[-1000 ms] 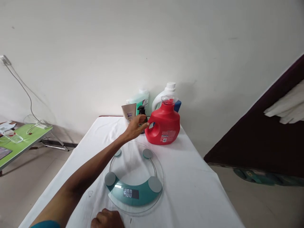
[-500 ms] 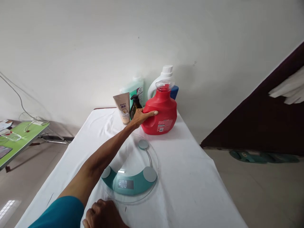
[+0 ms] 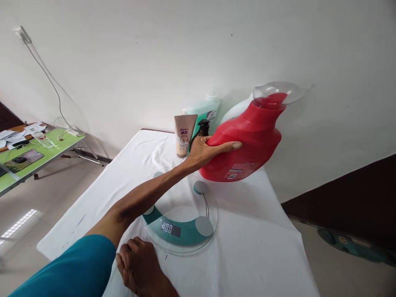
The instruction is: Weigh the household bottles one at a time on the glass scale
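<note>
My left hand point(image 3: 206, 152) grips a red detergent jug point(image 3: 244, 144) by its side, the thumb lying across the front. The jug leans to the right and is raised off the table, a clear flared plastic piece around its neck. Below my left forearm lies a round glass scale point(image 3: 192, 243) with a teal band and a lit display. My right hand point(image 3: 137, 264) rests on the white cloth near the scale's front edge, its fingers curled in with nothing seen in them. Behind the left hand stand a tan tube point(image 3: 185, 132) and a dark pump bottle point(image 3: 203, 128).
A green liquid bottle point(image 3: 204, 113) and a partly hidden white bottle point(image 3: 238, 110) stand against the wall. The white-clothed table point(image 3: 247, 247) reaches that wall. At left is a green table point(image 3: 62, 138) with papers, a mouse and a cable.
My left hand has lifted the red jug from the table, tilted it right and brought it nearer. My right hand stays curled on the cloth. The view has shifted left.
</note>
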`<state>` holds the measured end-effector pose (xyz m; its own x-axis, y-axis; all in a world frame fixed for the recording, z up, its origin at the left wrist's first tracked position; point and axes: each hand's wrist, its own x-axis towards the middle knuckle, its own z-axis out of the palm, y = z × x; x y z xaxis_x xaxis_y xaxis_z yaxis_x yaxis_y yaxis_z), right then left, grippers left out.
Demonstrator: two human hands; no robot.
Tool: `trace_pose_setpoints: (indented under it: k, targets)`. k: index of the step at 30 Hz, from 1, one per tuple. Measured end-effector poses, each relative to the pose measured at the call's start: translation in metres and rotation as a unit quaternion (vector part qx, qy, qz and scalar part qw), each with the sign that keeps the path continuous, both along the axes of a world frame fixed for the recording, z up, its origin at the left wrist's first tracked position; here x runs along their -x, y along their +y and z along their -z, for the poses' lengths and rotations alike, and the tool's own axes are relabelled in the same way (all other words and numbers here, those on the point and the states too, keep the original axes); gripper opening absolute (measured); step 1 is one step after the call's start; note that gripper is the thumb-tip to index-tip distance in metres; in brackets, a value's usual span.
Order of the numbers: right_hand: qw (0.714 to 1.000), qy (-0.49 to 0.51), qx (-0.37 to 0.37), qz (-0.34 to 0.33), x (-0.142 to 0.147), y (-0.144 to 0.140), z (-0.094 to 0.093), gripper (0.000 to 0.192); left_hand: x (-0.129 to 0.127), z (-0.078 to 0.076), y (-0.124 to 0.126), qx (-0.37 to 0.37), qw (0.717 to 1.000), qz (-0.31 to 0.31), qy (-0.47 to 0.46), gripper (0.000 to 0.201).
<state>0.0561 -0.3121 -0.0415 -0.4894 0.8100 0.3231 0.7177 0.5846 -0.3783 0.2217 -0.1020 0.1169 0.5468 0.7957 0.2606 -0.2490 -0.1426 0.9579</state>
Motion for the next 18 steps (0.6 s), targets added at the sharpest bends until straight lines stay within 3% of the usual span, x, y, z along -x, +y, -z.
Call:
trace_pose_setpoints:
  k: [3,6,12,18]
  targets:
    - [1.000,0.014,0.000,0.012,0.000,0.000,0.002,0.018,0.043,-0.024,-0.015,0.013,0.998,-0.062,0.004,0.057]
    - [1.000,0.006,-0.006,0.012,-0.001,0.001,0.004,0.019,0.087,-0.032,-0.027,0.006,0.996,-0.093,-0.005,0.059]
    - [0.999,0.010,-0.036,0.006,-0.004,0.002,0.002,0.023,0.149,-0.012,-0.037,-0.009,0.990,-0.142,-0.014,0.067]
    - [0.998,0.022,-0.054,0.011,-0.006,0.000,0.002,0.027,0.171,0.008,-0.039,0.003,0.988,-0.153,-0.012,0.067]
